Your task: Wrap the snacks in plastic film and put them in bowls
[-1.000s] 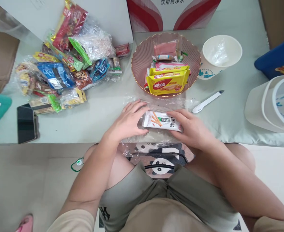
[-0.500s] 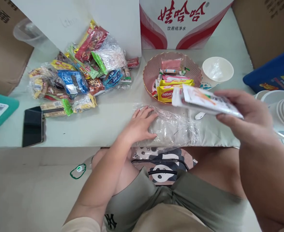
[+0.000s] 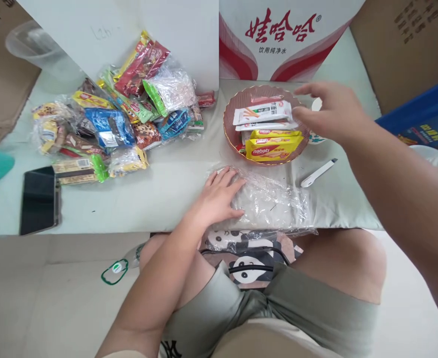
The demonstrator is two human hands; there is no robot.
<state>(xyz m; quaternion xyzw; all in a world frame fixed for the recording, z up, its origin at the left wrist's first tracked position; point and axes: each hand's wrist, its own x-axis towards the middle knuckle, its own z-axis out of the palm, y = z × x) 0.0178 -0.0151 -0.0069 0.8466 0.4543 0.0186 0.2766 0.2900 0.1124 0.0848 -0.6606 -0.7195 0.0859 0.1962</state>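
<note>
My left hand (image 3: 220,199) lies with fingers spread on a clear plastic bag (image 3: 271,199) near the table's front edge. At the right rim of a pink scalloped bowl (image 3: 233,134), my right hand (image 3: 328,109) is empty, thumb and fingers apart. White snack packets (image 3: 263,113) with orange stick pictures rest in the bowl, above yellow Nabati packets (image 3: 274,147). A pink packet (image 3: 267,99) shows partly behind them. Behind my right hand, a white paper cup (image 3: 316,104) is mostly hidden.
A heap of wrapped snacks (image 3: 110,127) covers the left of the table, with a black phone (image 3: 40,199) in front. A white box cutter (image 3: 318,173) lies right of the bag. A white and red carton (image 3: 282,40) stands behind the bowl.
The white snack packets have gone from my right hand into the bowl. That hand has moved up and left and opened. My left hand stays on the plastic bag.
</note>
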